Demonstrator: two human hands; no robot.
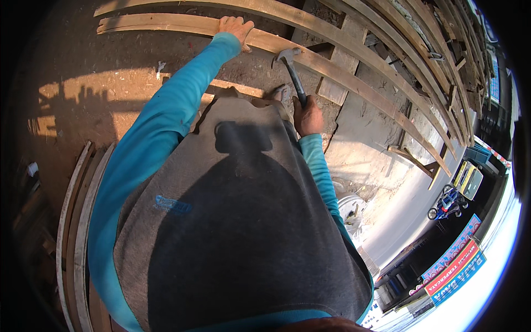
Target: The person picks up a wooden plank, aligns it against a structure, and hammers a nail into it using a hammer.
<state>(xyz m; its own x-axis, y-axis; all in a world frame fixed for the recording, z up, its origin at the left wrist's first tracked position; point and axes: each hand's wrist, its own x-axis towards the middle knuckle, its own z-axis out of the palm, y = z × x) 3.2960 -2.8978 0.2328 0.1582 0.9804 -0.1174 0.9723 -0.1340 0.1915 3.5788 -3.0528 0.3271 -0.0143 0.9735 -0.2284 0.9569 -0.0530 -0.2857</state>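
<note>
My left hand (237, 30) is closed over a long wooden plank (343, 77), its fingers wrapped across the upper edge. In my right hand (308, 117) is a claw hammer (296, 78), gripped by its dark handle. The hammer's metal head rests against or just in front of the same plank, to the right of my left hand; I cannot tell whether they touch. Another long plank (310, 23) runs beyond it, nearly alongside. Beneath the planks, a short wide board (333, 88) lies crosswise.
Several more long timbers (409, 44) are stacked at the far right. Other boards (83, 238) stand at the lower left. A round white bucket (350, 209) with things in it is beside my right forearm. A road with a blue motorcycle (447, 202) lies to the right.
</note>
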